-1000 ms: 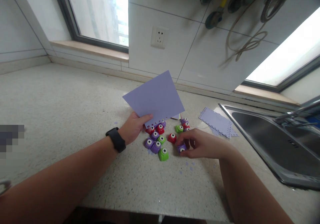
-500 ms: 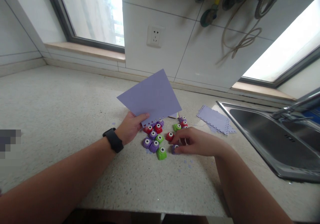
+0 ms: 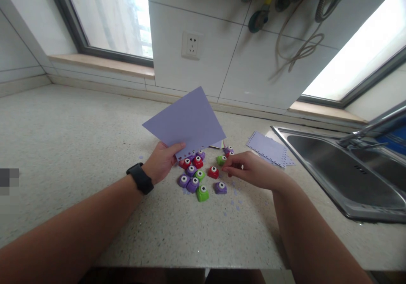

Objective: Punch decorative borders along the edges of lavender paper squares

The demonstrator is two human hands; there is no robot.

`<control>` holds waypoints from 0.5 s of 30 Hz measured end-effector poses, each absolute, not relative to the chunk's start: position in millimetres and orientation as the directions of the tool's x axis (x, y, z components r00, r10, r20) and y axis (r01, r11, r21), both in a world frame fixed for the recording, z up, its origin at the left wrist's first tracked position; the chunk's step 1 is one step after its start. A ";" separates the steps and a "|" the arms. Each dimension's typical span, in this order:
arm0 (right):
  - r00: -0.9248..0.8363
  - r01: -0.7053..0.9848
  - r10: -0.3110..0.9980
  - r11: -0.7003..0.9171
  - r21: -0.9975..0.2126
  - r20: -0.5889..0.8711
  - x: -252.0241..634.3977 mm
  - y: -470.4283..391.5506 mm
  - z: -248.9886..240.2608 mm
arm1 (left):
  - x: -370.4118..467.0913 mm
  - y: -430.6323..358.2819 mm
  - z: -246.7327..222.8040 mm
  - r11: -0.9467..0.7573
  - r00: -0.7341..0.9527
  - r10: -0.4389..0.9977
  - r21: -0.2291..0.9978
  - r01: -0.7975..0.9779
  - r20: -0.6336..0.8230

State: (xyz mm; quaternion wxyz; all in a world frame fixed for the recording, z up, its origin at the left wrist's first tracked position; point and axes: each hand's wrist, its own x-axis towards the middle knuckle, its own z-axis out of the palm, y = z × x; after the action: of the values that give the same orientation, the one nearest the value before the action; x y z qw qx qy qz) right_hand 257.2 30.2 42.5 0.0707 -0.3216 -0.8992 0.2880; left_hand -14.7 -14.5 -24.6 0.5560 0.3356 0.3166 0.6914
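My left hand (image 3: 161,162) is closed on a sheet of purple paper (image 3: 190,117), thumb on top, with small shapes punched along its lower edge. Just below the sheet several craft punches stand on the counter, among them a purple one (image 3: 193,184) and a green one (image 3: 203,194). Set slightly apart are a red craft punch (image 3: 213,172) and another purple craft punch (image 3: 221,188). My right hand (image 3: 249,169) hovers beside the red punch and a green punch (image 3: 221,160), its thumb and index tips close together. Whatever lies between those tips is too small to make out.
Punched purple sheets (image 3: 268,147) lie to the right, near a metal sink (image 3: 336,182) with a tap (image 3: 364,133). Tiny paper cut-outs (image 3: 237,208) dot the speckled counter (image 3: 152,233). A wall socket (image 3: 192,45) and pipes are behind.
My right hand has come off the near purple punch and moved up, its thumb and index drawing together. The left hand still holds the sheet. The whole view has shifted slightly.
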 end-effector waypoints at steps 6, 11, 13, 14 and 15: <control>-0.840 0.451 0.541 0.659 -0.602 -0.037 256.1 26.5 47.4 | -14.8 -14.1 -25.0 -0.166 -0.166 0.982 0.809 -0.564 0.086; -0.865 0.458 0.480 0.641 -0.616 -0.145 254.2 24.9 42.2 | -14.3 -14.5 -25.1 -0.162 -0.169 0.983 0.797 -0.582 0.077; -0.877 0.446 0.461 0.672 -0.591 -0.137 251.8 24.5 39.2 | -14.0 -14.7 -25.3 -0.163 -0.166 0.983 0.792 -0.588 0.079; -0.884 0.434 0.449 0.689 -0.580 -0.129 250.6 24.5 38.0 | -13.9 -14.8 -25.2 -0.165 -0.165 0.983 0.789 -0.592 0.081; -0.892 0.421 0.434 0.702 -0.574 -0.124 249.6 24.6 37.1 | -13.7 -14.9 -25.1 -0.166 -0.165 0.983 0.786 -0.595 0.083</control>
State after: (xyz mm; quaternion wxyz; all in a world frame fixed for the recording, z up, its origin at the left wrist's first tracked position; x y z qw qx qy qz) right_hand 249.6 24.6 37.1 0.0105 -0.2318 -0.9225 0.3085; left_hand -13.7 -14.9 -25.1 0.5661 0.3116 0.3108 0.6970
